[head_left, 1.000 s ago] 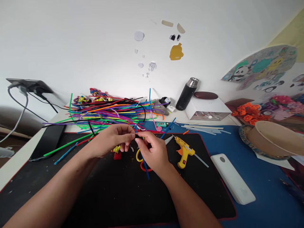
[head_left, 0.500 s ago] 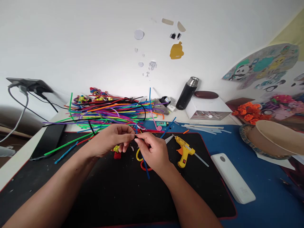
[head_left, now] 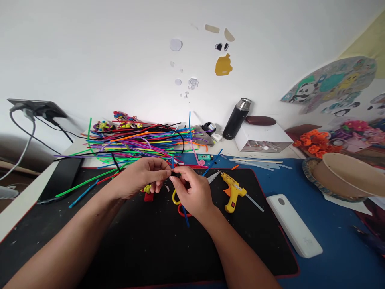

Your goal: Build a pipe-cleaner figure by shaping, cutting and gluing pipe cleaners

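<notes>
Two bare hands meet over the black mat (head_left: 144, 249) in the head view, and very little has changed over the last second. The left hand (head_left: 147, 174) stays where it was, thumb and forefinger pinched, with a short blue stem (head_left: 173, 161) standing up just above the pinch, apparently gripped there. The right hand (head_left: 194, 186) shows the one slight difference: its thumb has edged a touch toward the left fingertips, while its forefinger reaches to the same spot. Whether it also grasps the stem cannot be made out, since the contact is tiny and mostly covered. So small a shift suggests fine fingertip work at one point, with the left hand steadying.

Below the right hand a blue strip (head_left: 186, 220) slants down; whether it is held or lies on the mat is unclear. The scissors (head_left: 214, 176) lie partly hidden behind that hand, with the yellow glue gun (head_left: 233, 192) to their right. A small red-and-yellow piece (head_left: 148, 196) is under the left fingers, and the heap of coloured stems (head_left: 138, 140) lies beyond; all these look unmoved.
</notes>
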Available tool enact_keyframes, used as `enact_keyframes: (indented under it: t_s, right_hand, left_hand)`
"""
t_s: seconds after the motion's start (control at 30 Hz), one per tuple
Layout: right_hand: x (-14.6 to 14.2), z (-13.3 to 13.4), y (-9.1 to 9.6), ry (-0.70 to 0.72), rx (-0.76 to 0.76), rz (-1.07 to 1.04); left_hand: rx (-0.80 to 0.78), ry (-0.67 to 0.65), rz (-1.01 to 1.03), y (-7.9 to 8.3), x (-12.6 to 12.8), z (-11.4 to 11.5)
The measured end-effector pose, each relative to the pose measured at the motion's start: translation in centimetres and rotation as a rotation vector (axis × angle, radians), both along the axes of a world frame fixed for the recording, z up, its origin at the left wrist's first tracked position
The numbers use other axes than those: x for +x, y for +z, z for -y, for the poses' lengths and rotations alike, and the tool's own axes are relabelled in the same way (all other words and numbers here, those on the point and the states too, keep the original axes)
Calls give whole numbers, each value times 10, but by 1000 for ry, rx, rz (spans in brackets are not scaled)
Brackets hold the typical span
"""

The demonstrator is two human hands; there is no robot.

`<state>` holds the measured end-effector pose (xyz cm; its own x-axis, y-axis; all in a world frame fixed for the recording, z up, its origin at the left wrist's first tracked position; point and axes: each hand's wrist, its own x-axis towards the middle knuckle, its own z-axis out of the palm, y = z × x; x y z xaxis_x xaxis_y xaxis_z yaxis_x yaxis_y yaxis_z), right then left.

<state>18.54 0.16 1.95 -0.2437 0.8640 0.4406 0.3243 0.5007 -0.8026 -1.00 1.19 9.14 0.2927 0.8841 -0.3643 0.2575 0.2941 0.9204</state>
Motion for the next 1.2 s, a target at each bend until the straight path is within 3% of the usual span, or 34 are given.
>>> enact_keyframes:
  t_s: [0.2,0.43,0.57,0.87,1.2]
  right_hand:
    - [0,0,1,-15,58,-4]
    - [0,0,1,13,17,-52]
    - [1,-1,3,56,-92,-132]
    - [3,-5,11,195,-491,-479]
    - [1,-5,14,220,-542,-483]
  left_hand:
    - [3,-10,-27,1,1,0]
    - [10,-12,-32,3,2,0]
    - [24,-12,-22,2,1,0]
    - [95,33,-46,6,-5,2]
    - [120,8,-112,6,1,3]
